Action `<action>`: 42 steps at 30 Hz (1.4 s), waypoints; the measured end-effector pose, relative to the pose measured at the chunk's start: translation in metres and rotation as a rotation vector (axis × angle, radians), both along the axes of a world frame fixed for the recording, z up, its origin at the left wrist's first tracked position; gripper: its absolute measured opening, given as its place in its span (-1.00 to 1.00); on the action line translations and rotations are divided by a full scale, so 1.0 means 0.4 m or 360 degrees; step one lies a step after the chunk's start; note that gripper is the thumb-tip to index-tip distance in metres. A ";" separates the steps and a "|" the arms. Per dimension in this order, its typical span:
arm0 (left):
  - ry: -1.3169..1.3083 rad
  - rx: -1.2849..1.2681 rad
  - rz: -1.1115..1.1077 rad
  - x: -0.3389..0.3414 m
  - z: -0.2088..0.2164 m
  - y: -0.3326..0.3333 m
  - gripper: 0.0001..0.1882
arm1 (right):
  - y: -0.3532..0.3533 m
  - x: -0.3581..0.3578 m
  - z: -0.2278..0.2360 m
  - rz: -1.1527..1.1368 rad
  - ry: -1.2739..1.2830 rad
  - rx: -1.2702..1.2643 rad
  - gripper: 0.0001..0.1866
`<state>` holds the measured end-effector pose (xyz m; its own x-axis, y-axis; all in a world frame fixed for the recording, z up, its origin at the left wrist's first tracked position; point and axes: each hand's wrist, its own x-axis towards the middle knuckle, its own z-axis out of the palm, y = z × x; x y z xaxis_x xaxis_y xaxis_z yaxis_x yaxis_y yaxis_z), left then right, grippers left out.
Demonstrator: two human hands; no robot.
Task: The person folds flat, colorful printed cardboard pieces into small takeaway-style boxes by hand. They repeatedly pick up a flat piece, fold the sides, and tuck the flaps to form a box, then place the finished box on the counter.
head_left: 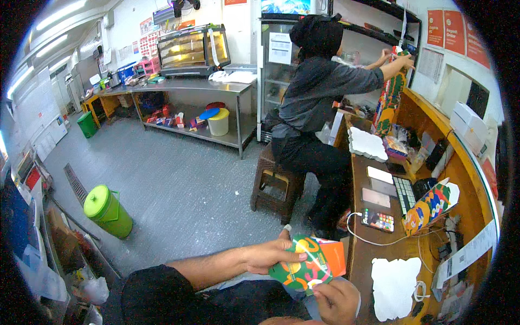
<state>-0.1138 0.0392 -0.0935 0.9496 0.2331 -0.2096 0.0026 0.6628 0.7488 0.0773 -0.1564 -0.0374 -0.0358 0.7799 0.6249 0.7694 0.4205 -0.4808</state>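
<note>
My left hand (271, 255) grips a green patterned paper carton (304, 266) by its left side, thumb on top. An orange flap (333, 257) sticks out at the carton's right. At the lower edge my right hand (337, 301) pinches the same carton between thumb and fingers. The carton is over my lap, beside the wooden counter (362, 254). On that counter, a stack of white scalloped paper pieces (395, 288) lies to the right of my hands. Farther back leans a nested row of patterned cartons (432, 207).
A co-worker (319, 86) sits on a brown stool (277, 181), hands at a tall stack of patterned cartons (388, 103). A phone (377, 220) with a white cable and a keyboard (404, 194) lie on the counter. A lidded green bin (108, 211) stands left; a steel table (189, 86) is behind.
</note>
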 end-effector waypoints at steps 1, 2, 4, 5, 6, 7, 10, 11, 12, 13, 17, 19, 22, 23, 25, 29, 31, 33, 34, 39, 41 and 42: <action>-0.0031 0.0019 0.0008 0.004 0.004 -0.002 -0.50 | -0.003 0.004 -0.001 -0.0024 0.0027 0.0001 -0.80; -0.0038 0.0029 0.0008 0.008 0.004 -0.009 -0.50 | -0.006 0.013 -0.019 -0.0027 0.0129 -0.0079 -0.77; -0.0021 0.0013 0.0112 0.015 0.008 -0.018 -0.52 | -0.013 0.031 -0.054 -0.0100 0.0335 -0.0269 -0.70; -0.0025 0.0065 0.0176 0.020 0.007 -0.025 -0.53 | -0.013 0.038 -0.057 -0.0083 0.0354 -0.0257 -0.68; -0.0029 0.0116 0.0226 0.025 0.004 -0.028 -0.53 | -0.005 0.047 -0.060 -0.0081 0.0373 -0.0243 -0.67; 0.0019 0.0069 0.0221 0.029 0.019 -0.032 -0.53 | -0.004 0.047 -0.060 -0.0074 0.0451 -0.0273 -0.70; 0.0146 0.0153 0.0260 0.036 0.063 -0.047 -0.57 | 0.003 0.063 -0.057 0.0014 0.0546 -0.0277 -0.77; 0.0224 0.0289 0.0266 0.042 0.077 -0.057 -0.57 | -0.001 0.068 -0.057 0.0057 0.0551 -0.0267 -0.78; 0.0299 0.0450 0.0269 0.052 0.090 -0.063 -0.55 | -0.012 0.068 -0.053 0.0025 0.0617 -0.0294 -0.79; 0.0261 0.0478 0.0240 0.056 0.089 -0.059 -0.53 | -0.014 0.064 -0.044 0.0014 0.0669 -0.0319 -0.80; 0.0157 0.0414 0.0248 0.069 0.090 -0.073 -0.41 | -0.012 0.063 -0.035 0.0019 0.0809 -0.0342 -0.79; 0.0168 0.0402 0.0273 0.080 0.085 -0.089 -0.33 | -0.012 0.067 -0.053 -0.0038 0.0855 -0.0336 -0.80; 0.0271 0.0452 0.0266 0.088 0.080 -0.097 -0.35 | -0.011 0.070 -0.059 -0.0073 0.0941 -0.0346 -0.81; 0.0282 0.0519 0.0279 0.089 0.075 -0.100 -0.37 | -0.009 0.071 -0.058 -0.0077 0.0973 -0.0352 -0.81; 0.0299 0.0657 0.0310 0.088 0.066 -0.107 -0.40 | -0.008 0.076 -0.057 -0.0080 0.0998 -0.0327 -0.81; 0.0195 0.0683 0.0333 0.099 0.067 -0.127 -0.43 | -0.011 0.078 -0.066 -0.0104 0.1104 -0.0271 -0.78; 0.0180 0.0621 0.0361 0.100 0.058 -0.135 -0.43 | -0.017 0.079 -0.068 -0.0104 0.1140 -0.0334 -0.80; 0.0135 0.0529 0.0382 0.103 0.055 -0.142 -0.43 | -0.020 0.083 -0.070 -0.0091 0.1135 -0.0349 -0.81; 0.0114 0.0486 0.0399 0.105 0.056 -0.144 -0.43 | -0.020 0.087 -0.071 -0.0079 0.1111 -0.0333 -0.82; 0.0072 0.0566 0.0441 0.102 0.065 -0.141 -0.42 | -0.012 0.088 -0.065 -0.0002 0.1109 -0.0281 -0.83; 0.0064 0.0723 0.0445 0.096 0.074 -0.136 -0.43 | -0.012 0.085 -0.055 -0.0001 0.1106 -0.0299 -0.84; 0.0060 0.0841 0.0438 0.092 0.079 -0.130 -0.44 | -0.013 0.084 -0.052 0.0016 0.1020 -0.0261 -0.85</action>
